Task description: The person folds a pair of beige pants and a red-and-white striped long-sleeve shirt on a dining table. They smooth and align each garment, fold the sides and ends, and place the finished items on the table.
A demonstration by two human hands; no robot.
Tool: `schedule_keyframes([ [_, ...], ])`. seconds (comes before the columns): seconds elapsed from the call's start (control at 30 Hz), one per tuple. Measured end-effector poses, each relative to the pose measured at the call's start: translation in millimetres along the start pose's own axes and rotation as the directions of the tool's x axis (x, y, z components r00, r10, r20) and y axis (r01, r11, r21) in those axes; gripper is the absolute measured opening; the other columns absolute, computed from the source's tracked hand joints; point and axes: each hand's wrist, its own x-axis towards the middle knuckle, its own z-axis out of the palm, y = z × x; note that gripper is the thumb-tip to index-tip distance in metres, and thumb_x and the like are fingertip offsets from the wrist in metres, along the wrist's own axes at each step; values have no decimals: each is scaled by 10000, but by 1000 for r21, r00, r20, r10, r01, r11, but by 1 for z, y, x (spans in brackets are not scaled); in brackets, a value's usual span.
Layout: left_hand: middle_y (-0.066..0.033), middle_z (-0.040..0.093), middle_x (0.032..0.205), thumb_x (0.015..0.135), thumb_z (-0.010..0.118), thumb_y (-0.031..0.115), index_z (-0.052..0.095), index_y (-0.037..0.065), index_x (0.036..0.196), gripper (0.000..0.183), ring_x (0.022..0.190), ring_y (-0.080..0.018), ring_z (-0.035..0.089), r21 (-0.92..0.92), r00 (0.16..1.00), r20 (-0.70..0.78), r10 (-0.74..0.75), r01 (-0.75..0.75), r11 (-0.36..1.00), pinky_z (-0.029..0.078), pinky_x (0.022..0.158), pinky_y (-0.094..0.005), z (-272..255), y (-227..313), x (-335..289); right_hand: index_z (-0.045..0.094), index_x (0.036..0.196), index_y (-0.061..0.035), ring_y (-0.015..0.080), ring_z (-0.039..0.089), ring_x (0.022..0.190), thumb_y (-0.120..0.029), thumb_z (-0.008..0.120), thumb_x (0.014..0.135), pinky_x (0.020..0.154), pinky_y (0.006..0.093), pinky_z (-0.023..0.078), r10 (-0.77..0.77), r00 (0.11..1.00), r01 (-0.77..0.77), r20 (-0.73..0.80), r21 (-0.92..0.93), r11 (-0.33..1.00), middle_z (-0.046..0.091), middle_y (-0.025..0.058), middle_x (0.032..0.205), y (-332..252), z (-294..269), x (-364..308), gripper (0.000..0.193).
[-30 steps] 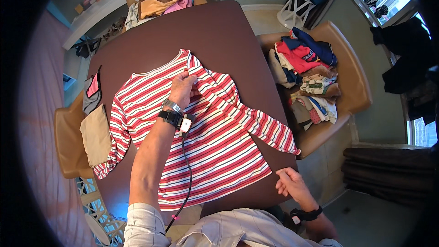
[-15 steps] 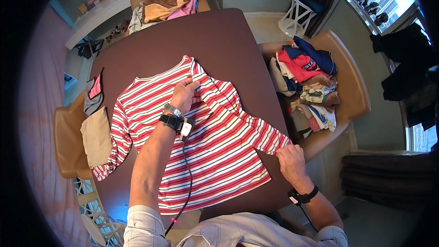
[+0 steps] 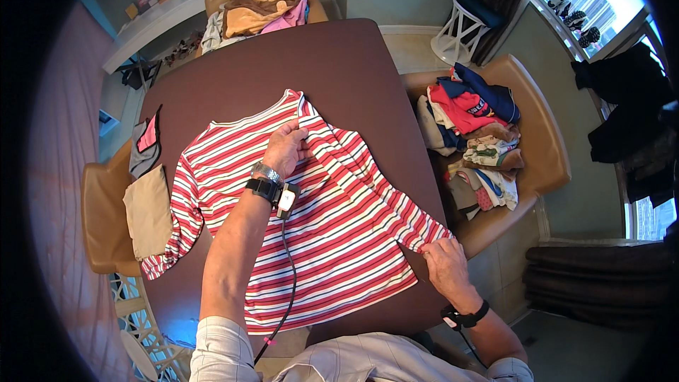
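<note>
A long-sleeved shirt (image 3: 325,240) with red, white and dark stripes lies spread on the brown table, its neckline at the far side. My left hand (image 3: 286,147) pinches the shirt's fabric near the right shoulder, below the collar. At the end of the right sleeve, my right hand (image 3: 447,267) grips the cuff, fingers closed on it. That sleeve (image 3: 382,194) is drawn down toward me at a slant, over the shirt's right side. The left sleeve (image 3: 185,219) lies bent at the table's left side.
The brown table (image 3: 339,64) spreads beyond the shirt. A tan chair (image 3: 537,127) at right holds piled clothes (image 3: 470,110); another pile (image 3: 258,10) lies on the far chair. Beige folded cloth (image 3: 148,212) rests at left. A cable (image 3: 293,276) hangs from my left wrist.
My right hand has shifted slightly nearer to me, and the sleeve it holds looks straighter and smoother. The left hand keeps its place near the shoulder.
</note>
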Motion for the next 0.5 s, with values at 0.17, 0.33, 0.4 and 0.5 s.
schedule_keyframes([
  [0.17,26,694,981,1106,649,98,687,120,1215,118,833,-130,700,-9,1000,-11,6,-6,1000,649,758,-363,-1,-1,-3,731,1064,-67,372,695,943,-84,773,967,870,489,567,93,995,-87,-22,175,981,682,131,989,-6,-7,8,107],
  [0.33,16,717,1007,1098,659,99,702,124,1209,122,850,-142,713,0,999,13,48,-48,999,641,785,-356,-7,5,3,735,1077,-82,363,738,933,-152,751,1009,828,479,612,2,960,-101,278,343,934,715,132,1035,-61,-42,9,99],
  [0.4,1,733,1031,1099,652,101,702,121,1201,115,864,-153,721,37,999,-41,-4,5,999,643,799,-359,-11,5,3,734,1088,-76,374,737,939,-170,742,1020,824,484,615,-93,951,11,293,269,963,714,136,1065,-57,-31,11,116],
  [0.5,-10,738,1010,1117,669,191,692,124,1157,81,902,-174,728,44,1000,-14,10,-9,999,648,848,-410,-14,4,-3,725,1095,-64,385,738,939,-131,726,1025,820,487,613,-46,993,7,110,334,943,714,143,1021,-46,-23,44,97],
])
